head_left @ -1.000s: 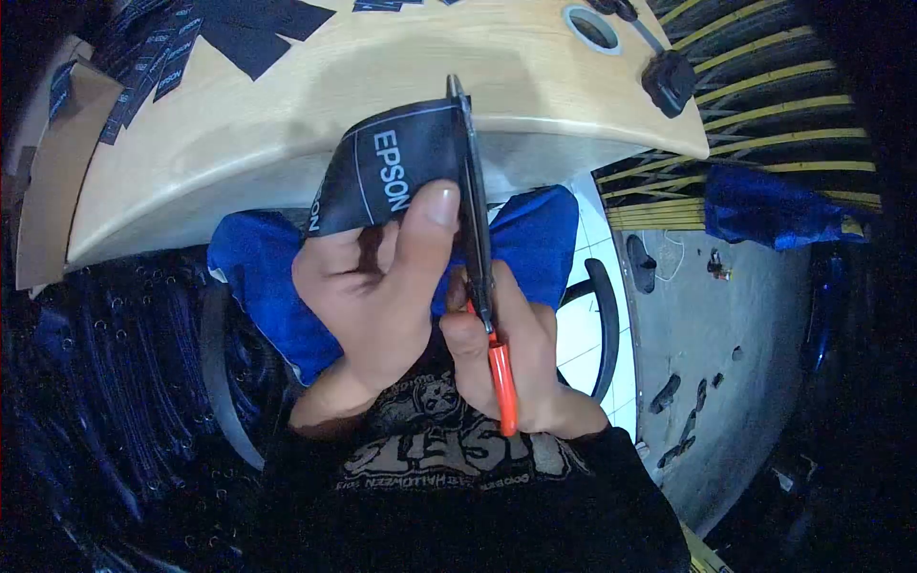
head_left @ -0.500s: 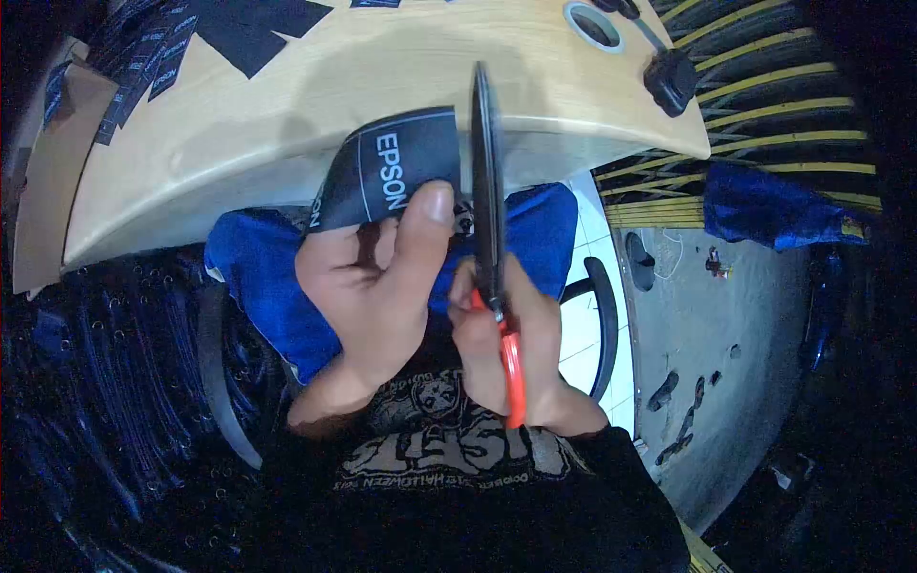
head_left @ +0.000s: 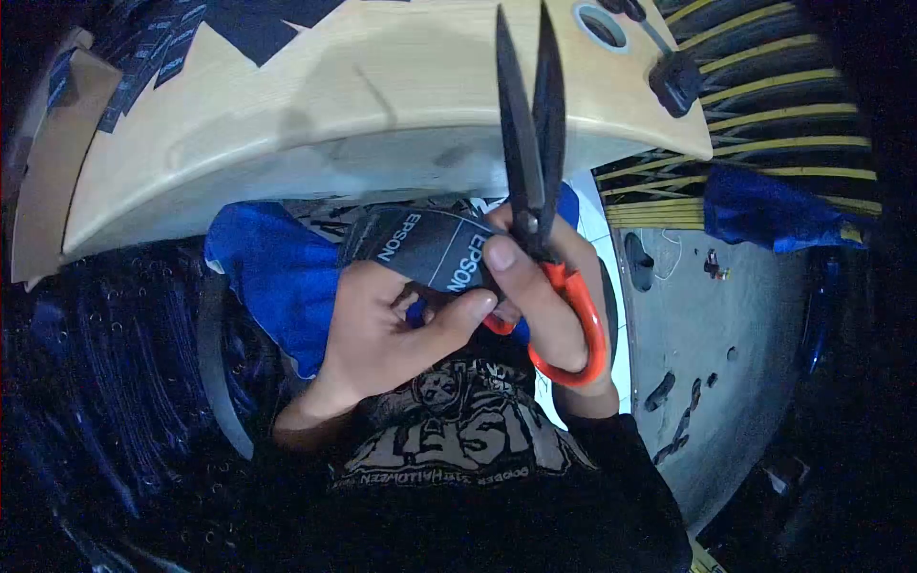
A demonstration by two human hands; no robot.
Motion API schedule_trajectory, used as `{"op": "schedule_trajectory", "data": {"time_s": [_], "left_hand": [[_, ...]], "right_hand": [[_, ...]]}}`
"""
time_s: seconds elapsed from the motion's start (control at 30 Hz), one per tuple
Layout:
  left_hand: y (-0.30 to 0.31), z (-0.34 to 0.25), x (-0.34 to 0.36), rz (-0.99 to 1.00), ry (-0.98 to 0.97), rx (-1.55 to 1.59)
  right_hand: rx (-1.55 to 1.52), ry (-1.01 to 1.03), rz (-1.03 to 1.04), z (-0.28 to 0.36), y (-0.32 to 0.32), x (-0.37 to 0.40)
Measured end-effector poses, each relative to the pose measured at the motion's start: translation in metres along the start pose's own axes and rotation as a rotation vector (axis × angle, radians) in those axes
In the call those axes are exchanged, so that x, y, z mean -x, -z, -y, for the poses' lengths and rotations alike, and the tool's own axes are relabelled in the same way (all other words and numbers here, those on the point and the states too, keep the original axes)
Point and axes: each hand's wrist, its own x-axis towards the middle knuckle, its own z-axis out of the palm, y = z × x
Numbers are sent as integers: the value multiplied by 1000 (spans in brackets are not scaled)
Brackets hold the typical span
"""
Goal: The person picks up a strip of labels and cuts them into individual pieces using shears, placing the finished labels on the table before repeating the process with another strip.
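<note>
A black strip of printed labels (head_left: 420,250) with white EPSON lettering curves between my hands, above my lap. My left hand (head_left: 387,329) is closed on its lower edge, thumb on top. My right hand (head_left: 544,306) holds large scissors (head_left: 531,202) with dark blades and red handles, its thumb through one loop. The blades point away from me and stand parted. The right thumb also presses the right end of the strip, close to the left thumb. Fingers beneath the strip are partly hidden.
On the light wooden table (head_left: 411,91) lie black label pieces (head_left: 250,33), a white ring (head_left: 579,21) and a black object (head_left: 676,84). Cardboard (head_left: 59,191) stands at the left edge. Many dark strips (head_left: 124,372) hang at left; blue cloth (head_left: 774,215) lies at right.
The scissors have moved slightly right and their blades have spread. The label strip has tilted and come lower, and my right thumb now meets its right end. My left thumb has moved right.
</note>
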Motion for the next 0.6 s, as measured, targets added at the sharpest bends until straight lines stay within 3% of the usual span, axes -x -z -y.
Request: {"op": "schedule_trajectory", "data": {"time_s": [0.13, 0.2, 0.23, 0.33, 0.47, 0.5, 0.6], "left_hand": [[-2, 9, 0, -150, -59, 220], [1, 11, -1, -323, -81, 455], [-2, 8, -3, -367, -120, 502], [-4, 3, -8, -404, -190, 337], [-5, 3, -20, -487, -346, 204], [-9, -2, -22, -523, -368, 196], [-13, -7, -28, -607, -450, 170]], "right_hand": [[-92, -53, 78, 16, 2, -4], [46, -47, 146, 24, 12, -6], [80, 29, 60, 17, 10, -10], [121, -32, 77, 33, 19, -16], [245, 183, 4, 39, 18, -39], [193, 90, 13, 51, 15, -36], [135, 194, -22, 54, 7, -38]]}}
